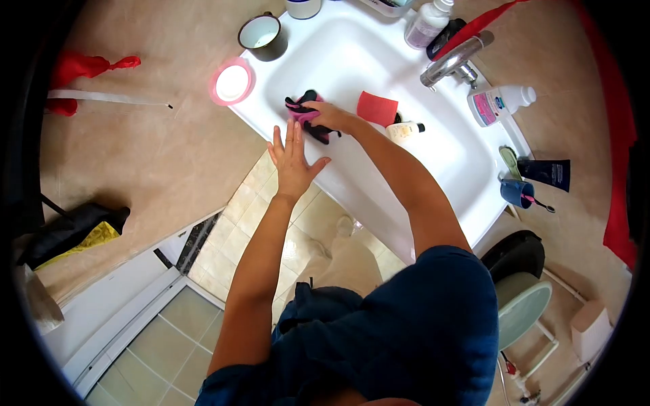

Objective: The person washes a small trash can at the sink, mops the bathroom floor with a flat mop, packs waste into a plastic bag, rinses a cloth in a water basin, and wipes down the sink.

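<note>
My right hand is closed on a pink and black cloth at the near-left side of the white sink. The cloth is bunched up, and part of it lies under my fingers. Just in front of the sink's edge is my left hand, its fingers spread and thumb out, with nothing in it. Its fingertips come close to the cloth; whether they touch it I cannot tell. Farther right in the basin lie a red square cloth or sponge and a small cream bottle with a dark cap.
A mug and a pink-rimmed round container stand on the left rim. Along the back are a chrome faucet, a white pump bottle, a pink-labelled bottle, a dark tube and a blue cup with a toothbrush.
</note>
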The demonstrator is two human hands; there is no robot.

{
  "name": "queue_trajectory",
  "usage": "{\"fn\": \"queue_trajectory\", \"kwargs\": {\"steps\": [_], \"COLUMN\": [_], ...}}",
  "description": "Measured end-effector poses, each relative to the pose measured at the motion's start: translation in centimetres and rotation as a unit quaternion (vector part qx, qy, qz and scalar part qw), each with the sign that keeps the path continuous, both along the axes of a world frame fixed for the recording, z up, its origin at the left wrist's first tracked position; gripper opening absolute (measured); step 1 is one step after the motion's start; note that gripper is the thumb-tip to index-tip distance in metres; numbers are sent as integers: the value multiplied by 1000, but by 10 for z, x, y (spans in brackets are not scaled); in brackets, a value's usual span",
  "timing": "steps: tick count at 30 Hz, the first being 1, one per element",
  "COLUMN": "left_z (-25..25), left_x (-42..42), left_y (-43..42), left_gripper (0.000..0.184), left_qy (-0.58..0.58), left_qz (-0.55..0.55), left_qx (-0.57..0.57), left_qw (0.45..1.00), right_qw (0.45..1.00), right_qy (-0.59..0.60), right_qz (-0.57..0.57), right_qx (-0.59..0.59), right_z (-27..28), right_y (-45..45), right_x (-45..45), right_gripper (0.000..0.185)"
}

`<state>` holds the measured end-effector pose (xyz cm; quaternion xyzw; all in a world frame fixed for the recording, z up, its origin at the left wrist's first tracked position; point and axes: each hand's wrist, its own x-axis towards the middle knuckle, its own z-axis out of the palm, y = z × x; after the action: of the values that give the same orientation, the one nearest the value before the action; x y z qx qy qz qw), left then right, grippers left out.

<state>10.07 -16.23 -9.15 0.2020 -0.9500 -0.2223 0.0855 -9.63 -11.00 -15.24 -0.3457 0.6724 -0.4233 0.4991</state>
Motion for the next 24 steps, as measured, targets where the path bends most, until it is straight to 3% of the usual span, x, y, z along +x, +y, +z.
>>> {"fn": "queue_trajectory", "kwargs": {"steps": [2, 4, 6, 9, 12, 15, 16, 18, 20, 22, 24], "left_z": [0, -6, -9, -11, -8, -10, -10, -12, -8, -4, -1], "left_x": [0, 2, 3, 2, 1, 3, 2, 2, 2, 2, 2], "left_y": [1, 1, -1, -1, 0, -1, -2, -1, 0, -1, 1], "left_gripper": [108, 109, 109, 112, 112, 113, 113, 113, 112, 109, 109], "left_qy": [8, 27, 57, 58, 32, 28, 28, 26, 25, 25, 12], "left_qz": [5, 1, -1, -3, 4, -2, -1, 2, 4, 3, 12], "left_qx": [9, 7, 5, -12, -13, -30, -27, -19, -8, 12, 20], "left_qw": [1000, 1000, 998, 998, 999, 999, 999, 999, 1000, 1000, 1000], "right_qw": [993, 980, 978, 985, 990, 960, 905, 823, 688, 619, 537], "right_qy": [-25, -108, -9, 50, 116, 258, 414, 566, 705, 774, 831], "right_qz": [-15, -108, -150, -114, -10, 103, 63, -31, -151, -132, -140], "right_qx": [-118, -130, -147, -120, -84, -18, -77, -45, -84, 30, 41], "right_z": [7, 29, 3, -8, -2, 24, 28, 45, 49, 46, 34], "right_y": [-10, -24, -50, -42, 5, 44, 47, 34, 18, 20, 44], "right_x": [7, 27, 37, 30, 18, 4, 2, -25, -69, -116, -144], "right_gripper": [61, 65, 61, 60, 58, 39, 29, 16, 19, 23, 26]}}
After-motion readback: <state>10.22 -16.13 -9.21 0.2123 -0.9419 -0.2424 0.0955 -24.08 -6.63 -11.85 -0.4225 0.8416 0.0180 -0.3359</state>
